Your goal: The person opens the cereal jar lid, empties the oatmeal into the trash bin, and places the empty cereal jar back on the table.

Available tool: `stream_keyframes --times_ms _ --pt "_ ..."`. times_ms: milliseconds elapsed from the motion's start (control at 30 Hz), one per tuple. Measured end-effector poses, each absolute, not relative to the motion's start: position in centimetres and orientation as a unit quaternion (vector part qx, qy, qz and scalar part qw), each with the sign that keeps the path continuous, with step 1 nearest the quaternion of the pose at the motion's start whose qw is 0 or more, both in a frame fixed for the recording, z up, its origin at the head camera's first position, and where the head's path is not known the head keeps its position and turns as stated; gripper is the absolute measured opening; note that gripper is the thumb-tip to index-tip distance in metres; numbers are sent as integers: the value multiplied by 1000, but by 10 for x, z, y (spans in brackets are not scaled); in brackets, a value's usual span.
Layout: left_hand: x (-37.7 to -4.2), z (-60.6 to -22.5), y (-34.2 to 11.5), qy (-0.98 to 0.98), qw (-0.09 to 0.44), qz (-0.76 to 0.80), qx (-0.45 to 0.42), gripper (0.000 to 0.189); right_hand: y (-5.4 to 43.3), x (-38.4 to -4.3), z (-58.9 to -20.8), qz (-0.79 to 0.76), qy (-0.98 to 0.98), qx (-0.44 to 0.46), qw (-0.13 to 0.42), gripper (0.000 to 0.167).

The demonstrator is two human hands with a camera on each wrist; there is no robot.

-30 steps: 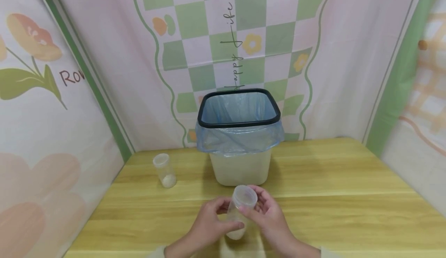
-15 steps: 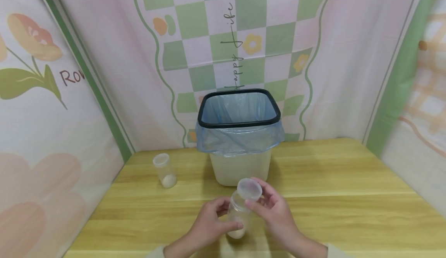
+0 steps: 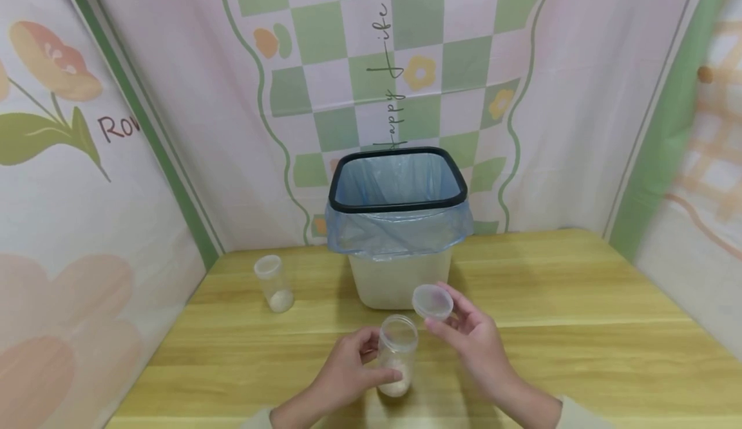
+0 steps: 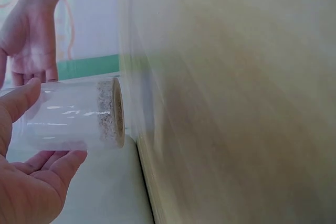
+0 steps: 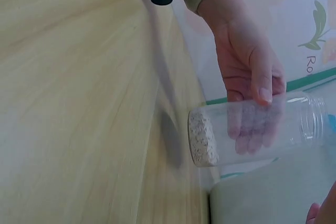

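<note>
My left hand grips a clear plastic jar around its side, thumb in front. A layer of pale, crumbly grains lies at the jar's bottom, and its threaded mouth is uncovered. In the right wrist view the left fingers show through the clear wall. Up and to the right of the mouth, my right hand pinches a round translucent lid by its edge, apart from the jar. The left wrist view shows the jar's base held off the wooden tabletop.
Beyond the hands stands a pale bin with a black rim and a blue bag folded over it. At the left, a second clear jar, capped and with white contents, stands on the wooden table. Printed curtains enclose the table.
The lid has come off the jar. My right hand has carried it up and to the right, while my left hand holds the jar in nearly the same place.
</note>
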State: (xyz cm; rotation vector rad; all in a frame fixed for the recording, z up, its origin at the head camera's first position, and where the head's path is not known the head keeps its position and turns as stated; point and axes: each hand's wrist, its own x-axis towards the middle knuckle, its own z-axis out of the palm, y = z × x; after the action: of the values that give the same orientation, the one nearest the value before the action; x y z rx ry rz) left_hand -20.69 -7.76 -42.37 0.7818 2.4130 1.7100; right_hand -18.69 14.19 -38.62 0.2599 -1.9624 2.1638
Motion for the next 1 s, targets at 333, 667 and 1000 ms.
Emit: stream_keyframes --times_ms 333,667,1000 --pt "-208 -424 -76 780 54 569 253 48 157 -195 -393 728 -673 78 107 65" --pt "-209 -425 -76 784 57 563 255 43 170 -200 -398 701 -700 54 126 60" --pt "-211 -428 -77 785 74 558 260 41 185 -204 -401 670 -733 38 110 62"
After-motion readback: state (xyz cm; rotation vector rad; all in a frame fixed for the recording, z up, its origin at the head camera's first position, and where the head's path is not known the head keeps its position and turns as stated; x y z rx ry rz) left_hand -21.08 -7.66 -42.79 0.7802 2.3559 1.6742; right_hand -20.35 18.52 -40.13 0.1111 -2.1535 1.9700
